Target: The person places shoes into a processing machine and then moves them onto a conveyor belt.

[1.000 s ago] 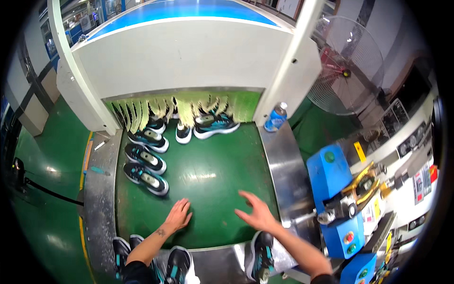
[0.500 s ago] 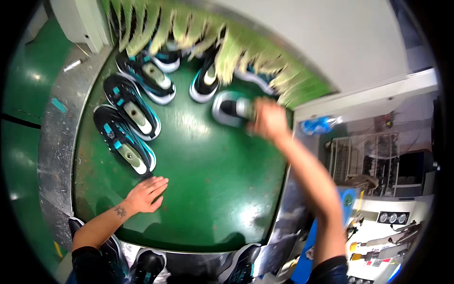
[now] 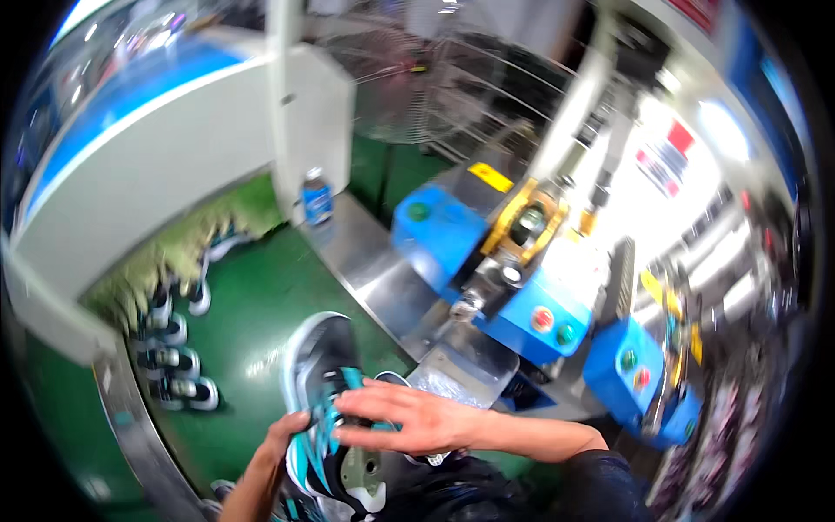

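A black running shoe [image 3: 327, 346] with teal straps and a pale sole is held up in front of my body, toe pointing away. An olive-green shoe last [image 3: 361, 470] with a round hole fills its opening. My left hand [image 3: 277, 448] grips the shoe's left side, thumb showing and the other fingers hidden beneath. Across the laces lies my right hand [image 3: 404, 418], its fingers stretched out and slightly apart over the teal straps. Motion blurs the shoe a little.
Several similar shoes [image 3: 178, 358] stand on the green conveyor surface [image 3: 261, 348] at left, by a green fringe curtain [image 3: 187, 235]. A bottle with a blue label [image 3: 317, 198] stands on the metal edge. Blue machines [image 3: 439, 235] with buttons and yellow clamps rise at right.
The view has swung right toward the machines. The shoe in my right hand has come from near the fringe to my body. My left hand has left the green surface and grips it.
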Motion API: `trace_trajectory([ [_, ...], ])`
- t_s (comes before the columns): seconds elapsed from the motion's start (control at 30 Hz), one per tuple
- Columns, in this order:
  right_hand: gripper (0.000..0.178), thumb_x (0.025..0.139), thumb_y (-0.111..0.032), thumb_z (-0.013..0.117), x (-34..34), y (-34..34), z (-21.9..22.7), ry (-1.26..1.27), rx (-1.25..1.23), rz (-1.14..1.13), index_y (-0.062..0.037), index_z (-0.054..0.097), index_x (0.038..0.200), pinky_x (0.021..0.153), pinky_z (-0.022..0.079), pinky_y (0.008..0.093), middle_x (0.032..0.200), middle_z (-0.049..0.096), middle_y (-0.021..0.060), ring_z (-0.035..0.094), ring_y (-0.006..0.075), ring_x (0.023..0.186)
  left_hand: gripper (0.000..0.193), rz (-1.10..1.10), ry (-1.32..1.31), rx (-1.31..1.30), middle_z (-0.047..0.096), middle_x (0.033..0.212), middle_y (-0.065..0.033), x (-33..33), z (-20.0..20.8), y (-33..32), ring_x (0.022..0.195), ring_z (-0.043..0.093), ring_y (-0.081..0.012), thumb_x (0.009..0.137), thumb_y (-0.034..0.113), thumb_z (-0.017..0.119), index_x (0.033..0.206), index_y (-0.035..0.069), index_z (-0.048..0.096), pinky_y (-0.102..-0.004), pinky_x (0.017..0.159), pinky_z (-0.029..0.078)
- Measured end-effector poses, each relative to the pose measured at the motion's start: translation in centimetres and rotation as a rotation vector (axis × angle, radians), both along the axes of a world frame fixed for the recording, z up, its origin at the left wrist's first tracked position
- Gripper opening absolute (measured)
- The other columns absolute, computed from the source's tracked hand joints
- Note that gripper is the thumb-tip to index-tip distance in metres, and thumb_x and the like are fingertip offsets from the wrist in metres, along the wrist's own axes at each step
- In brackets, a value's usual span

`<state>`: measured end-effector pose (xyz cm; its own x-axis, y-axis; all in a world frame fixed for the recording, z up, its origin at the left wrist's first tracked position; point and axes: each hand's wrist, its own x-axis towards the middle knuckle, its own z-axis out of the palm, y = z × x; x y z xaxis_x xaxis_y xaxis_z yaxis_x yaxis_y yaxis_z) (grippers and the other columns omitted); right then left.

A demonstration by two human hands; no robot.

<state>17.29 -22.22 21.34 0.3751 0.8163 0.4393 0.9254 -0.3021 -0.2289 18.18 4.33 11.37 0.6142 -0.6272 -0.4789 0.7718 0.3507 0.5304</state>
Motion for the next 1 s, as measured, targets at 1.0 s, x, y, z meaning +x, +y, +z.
trace_trajectory([
  [1.0, 0.063, 0.074, -0.008, 0.067, -11.6, -25.1, -3.3, 1.018, 1.383, -1.344, -0.0045, 0.037, 0.130, 0.080, 0.045, 0.0308, 0.106, 0.051, 0.0068, 0.051, 0.0158, 0.092, 0.052, -0.222, -1.654, 0.770, 0.054, 0.112, -0.0308, 27.1, -3.7, -60.0, 0.106, 0.052, -0.0437, 0.078, 0.018, 0.058, 0.120, -0.010, 0.044, -0.0418, 0.091, 0.043],
])
